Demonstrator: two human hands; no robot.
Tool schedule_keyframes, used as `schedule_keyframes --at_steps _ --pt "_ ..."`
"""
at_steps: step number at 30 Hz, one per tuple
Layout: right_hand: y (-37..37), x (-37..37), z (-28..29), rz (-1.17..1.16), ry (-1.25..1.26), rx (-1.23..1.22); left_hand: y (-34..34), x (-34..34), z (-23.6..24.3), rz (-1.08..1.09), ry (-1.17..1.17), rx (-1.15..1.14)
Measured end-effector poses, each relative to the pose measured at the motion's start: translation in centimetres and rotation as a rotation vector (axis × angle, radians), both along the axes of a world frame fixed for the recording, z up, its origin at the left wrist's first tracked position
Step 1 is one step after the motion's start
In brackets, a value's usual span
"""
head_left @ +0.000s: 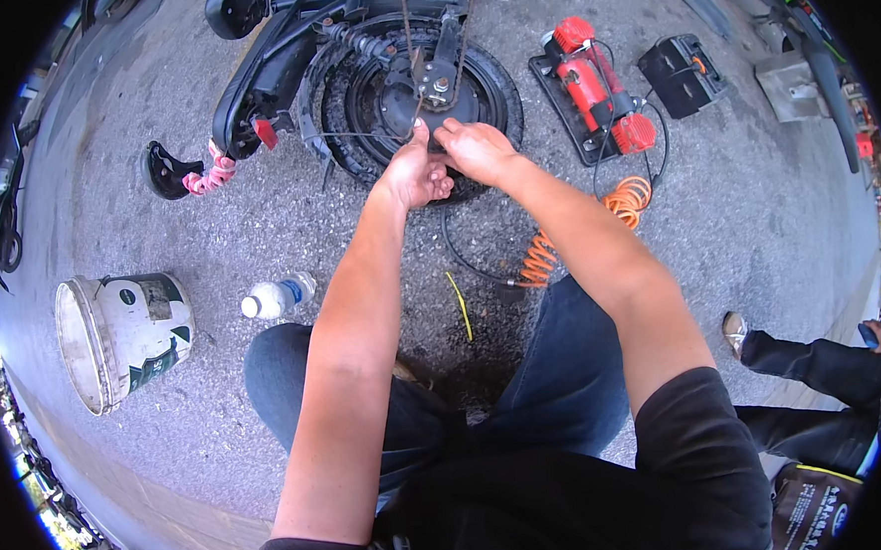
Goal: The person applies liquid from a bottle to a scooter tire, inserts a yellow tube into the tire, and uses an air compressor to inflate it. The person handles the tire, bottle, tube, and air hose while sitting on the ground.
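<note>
At the lower side of a black scooter wheel (506, 97), both hands work close together. My left hand (418, 172) is closed, its thumb raised against a thin cable (363, 135) that runs in from the left beside the hub. Just to its right, my right hand (476, 152) has its fingers pinched together; what lies between them is hidden. Above the hands sit the hub's axle nut (441, 86) and bracket. A shock absorber (359, 42) and black bodywork (271, 75) of the scooter, which lies on its side, extend to the upper left. A black hose (452, 240) passes below the tyre.
Right of the wheel stands a red air compressor (585, 83) with an orange coiled hose (536, 260), beside a black battery box (682, 75). A water bottle (277, 296), white bucket (125, 336) and yellow strip (460, 306) lie nearer. Another person's legs (803, 356) show at right.
</note>
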State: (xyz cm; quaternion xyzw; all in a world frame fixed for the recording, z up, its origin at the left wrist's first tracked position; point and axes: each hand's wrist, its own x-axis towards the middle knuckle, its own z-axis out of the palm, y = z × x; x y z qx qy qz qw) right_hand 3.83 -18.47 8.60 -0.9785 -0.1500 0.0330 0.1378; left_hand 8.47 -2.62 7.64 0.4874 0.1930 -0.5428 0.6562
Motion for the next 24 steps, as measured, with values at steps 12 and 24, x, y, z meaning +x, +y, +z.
schedule_keyframes --at_steps 12,24 --pt "0.47 0.27 0.20 0.034 -0.010 -0.023 0.03 -0.03 0.15 -0.001 -0.010 -0.018" --pt "0.74 0.50 0.01 0.018 0.027 -0.065 0.02 0.03 0.03 0.019 -0.007 -0.042"
